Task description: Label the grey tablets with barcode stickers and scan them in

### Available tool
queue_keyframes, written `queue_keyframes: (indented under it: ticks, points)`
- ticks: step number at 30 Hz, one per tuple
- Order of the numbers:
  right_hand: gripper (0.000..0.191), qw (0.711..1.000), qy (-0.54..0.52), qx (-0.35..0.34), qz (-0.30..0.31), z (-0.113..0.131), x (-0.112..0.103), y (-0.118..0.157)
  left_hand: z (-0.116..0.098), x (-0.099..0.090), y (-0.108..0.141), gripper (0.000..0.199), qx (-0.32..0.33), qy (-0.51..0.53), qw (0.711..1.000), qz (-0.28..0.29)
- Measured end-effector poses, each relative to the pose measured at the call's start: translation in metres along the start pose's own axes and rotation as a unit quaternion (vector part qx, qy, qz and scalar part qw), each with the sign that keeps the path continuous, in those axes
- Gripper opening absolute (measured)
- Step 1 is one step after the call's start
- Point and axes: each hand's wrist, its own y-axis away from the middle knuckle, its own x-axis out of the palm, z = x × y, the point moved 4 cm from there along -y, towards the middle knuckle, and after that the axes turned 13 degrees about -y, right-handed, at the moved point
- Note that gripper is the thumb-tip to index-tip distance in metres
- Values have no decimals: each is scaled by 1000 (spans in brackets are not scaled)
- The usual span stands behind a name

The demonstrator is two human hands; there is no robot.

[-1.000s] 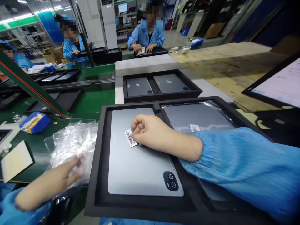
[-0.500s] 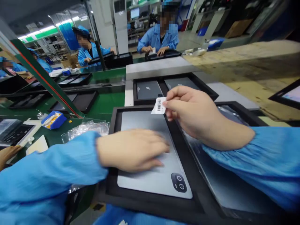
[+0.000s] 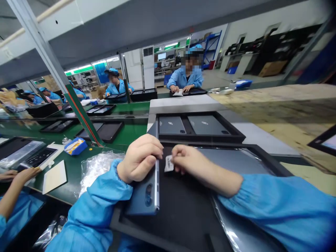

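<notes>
Since half a second ago I see the tablet go from lying flat in its recess to standing on its long edge, and the label has dropped from above the tray to just beside that raised edge

At the far left of the frame a co-worker's hand rests on the green bench near a white card. Right of that lies a crumpled clear bag, just beside my left sleeve.

Left of centre, my left hand is closed around the tablet, fingers curled over its upper edge, thumb on the near face. The tablet's long axis runs away from me, from lower centre toward the middle of the frame, tilted up so I see its thin silver side and the grey-blue back with the dark camera bump near the bottom end. It stands over the left recess of the black foam tray.

Just right of the tablet's edge, my right hand pinches a small white barcode label between thumb and fingertips. The label sits close to the edge, not touching it as far as I can tell. The right hand is the nearer one to the label's landing side; the left only props.

Further right, a bagged tablet fills the tray's other recess
</notes>
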Motion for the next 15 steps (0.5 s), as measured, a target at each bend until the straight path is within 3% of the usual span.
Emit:
queue_keyframes:
  ticks: [3,6,9,11,13,15]
  points:
    - [21,981,156,-60,93,-5,21,7,0,-3,3,27,-18,-3,1000,-13]
    - [14,930,309,-161,115,13,17,12,-5,16,-1,18,20,-23,997,67]
    - [16,877,444,-175,45,51,-18,23,-9,43,2,18,46,-65,973,217]
    - [22,855,481,-190,-41,81,-51,43,-11,60,9,21,54,-103,933,340]
    - [24,853,465,-212,-105,102,-83,72,-13,73,12,23,61,-141,888,434]
    - [23,858,443,-220,-138,109,-107,104,-18,85,1,23,52,-176,867,463]
